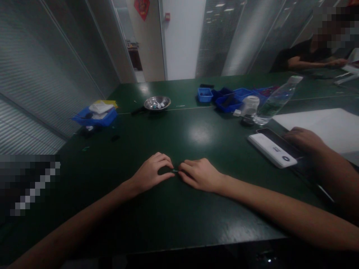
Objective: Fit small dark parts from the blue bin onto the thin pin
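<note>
A small, thin, greenish-white piece (175, 170) lies low over the dark green table between my two hands; it is too small for me to tell its kind. My left hand (153, 171) comes from the left, its thumb and fingertips curved together at one end of the piece. From the right, my right hand (199, 174) pinches at the other end, its fingers bent and pressed together. The fingertips of the two hands almost meet. Both wrists rest close to the table top (179, 220).
At the right, another person's hand (305, 138) is beside a white power bank (272, 149) and a phone. Behind stand a tilted water bottle (276, 102), a clear jar (250, 104) and blue bins (204, 95). A metal pan (157, 103) and blue tray (95, 117) are farther left.
</note>
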The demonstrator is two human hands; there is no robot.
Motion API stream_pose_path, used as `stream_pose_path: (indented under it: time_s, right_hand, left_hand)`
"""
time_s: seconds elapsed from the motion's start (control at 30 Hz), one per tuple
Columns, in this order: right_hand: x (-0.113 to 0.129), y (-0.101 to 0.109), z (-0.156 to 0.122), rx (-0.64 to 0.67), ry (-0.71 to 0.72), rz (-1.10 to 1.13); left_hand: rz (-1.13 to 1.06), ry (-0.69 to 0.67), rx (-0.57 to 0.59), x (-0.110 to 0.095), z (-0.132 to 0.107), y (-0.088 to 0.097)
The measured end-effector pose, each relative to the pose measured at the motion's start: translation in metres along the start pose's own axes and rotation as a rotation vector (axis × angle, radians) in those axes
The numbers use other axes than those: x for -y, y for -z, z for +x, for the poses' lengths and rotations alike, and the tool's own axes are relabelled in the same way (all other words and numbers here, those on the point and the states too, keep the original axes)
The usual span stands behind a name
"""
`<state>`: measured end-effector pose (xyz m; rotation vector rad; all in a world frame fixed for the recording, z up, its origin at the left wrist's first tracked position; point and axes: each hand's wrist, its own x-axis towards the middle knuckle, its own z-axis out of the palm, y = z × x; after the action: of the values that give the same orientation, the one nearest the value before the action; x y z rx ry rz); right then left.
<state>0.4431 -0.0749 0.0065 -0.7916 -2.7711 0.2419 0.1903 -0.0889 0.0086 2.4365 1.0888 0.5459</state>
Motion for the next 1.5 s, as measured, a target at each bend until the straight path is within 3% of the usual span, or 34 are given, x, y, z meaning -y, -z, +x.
stream_pose_path:
  time_s: [0.43,0.67,0.87,1.03,1.13,1.23,1.5]
  right_hand:
    - [-0.001,-0.002,0.000,0.008,-0.004,0.000]
    - [-0.001,-0.003,-0.001,0.013,-0.009,0.018]
    - [0.000,0.000,0.000,0.033,-0.014,0.031]
    - [0.000,0.002,-0.001,0.031,-0.003,0.043]
    - [0.000,0.001,-0.001,0.025,0.001,0.041]
    - [0.000,0.000,0.000,0.021,-0.002,0.022]
    - [-0.001,-0.001,-0.001,0.009,-0.002,0.035]
  left_hand:
    - [-0.010,-0.044,-0.009,0.005,0.001,0.000]
    - [0.139,-0.037,-0.073,0.037,-0.002,0.017]
    - [0.276,0.152,-0.271,0.094,-0.017,0.058]
    - [0.430,0.446,-0.628,0.157,-0.047,0.090]
    - [0.426,0.611,-0.762,0.184,-0.062,0.099]
    - [0.370,0.727,-0.812,0.195,-0.067,0.100]
    - [0.376,0.790,-0.754,0.190,-0.063,0.096]
